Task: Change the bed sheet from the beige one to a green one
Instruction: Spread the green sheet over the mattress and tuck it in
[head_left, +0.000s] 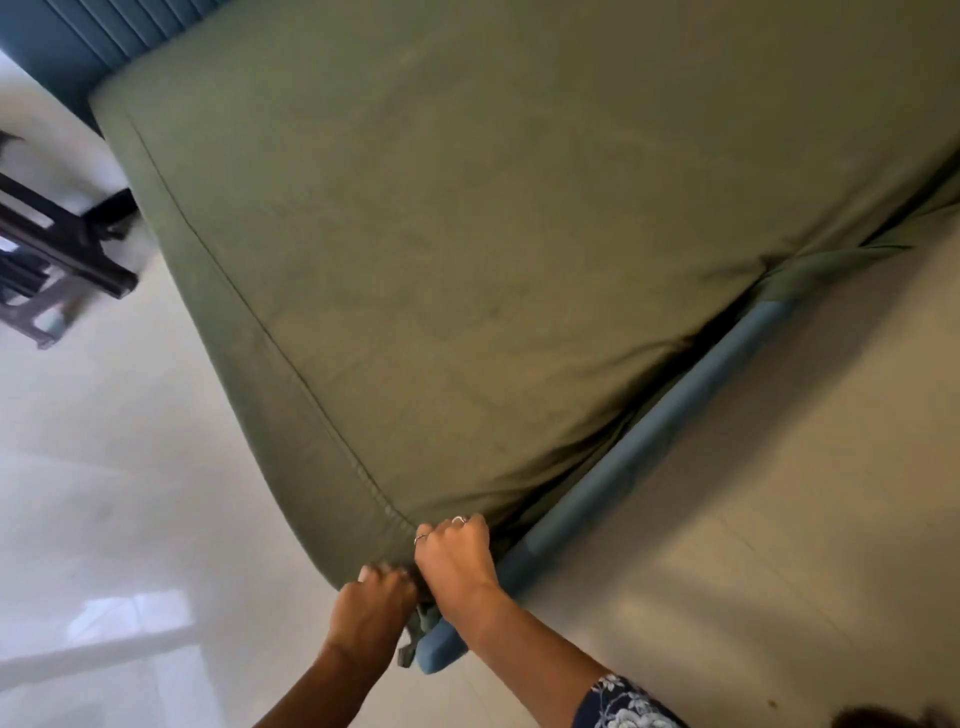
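The green sheet (467, 249) covers the whole mattress top and hangs down its left side. Both hands meet at the near corner of the mattress. My left hand (374, 605) is closed on the green fabric at the corner's lower edge. My right hand (457, 558), with rings on two fingers, grips the sheet just above it at the corner, beside the blue bed frame (649, 431). A small bunch of green cloth pokes out below the hands. No beige sheet is in view.
A blue padded headboard (98, 36) stands at the top left. Dark wooden furniture (57, 234) sits on the pale tiled floor (104, 493) to the left. More floor lies right of the bed frame.
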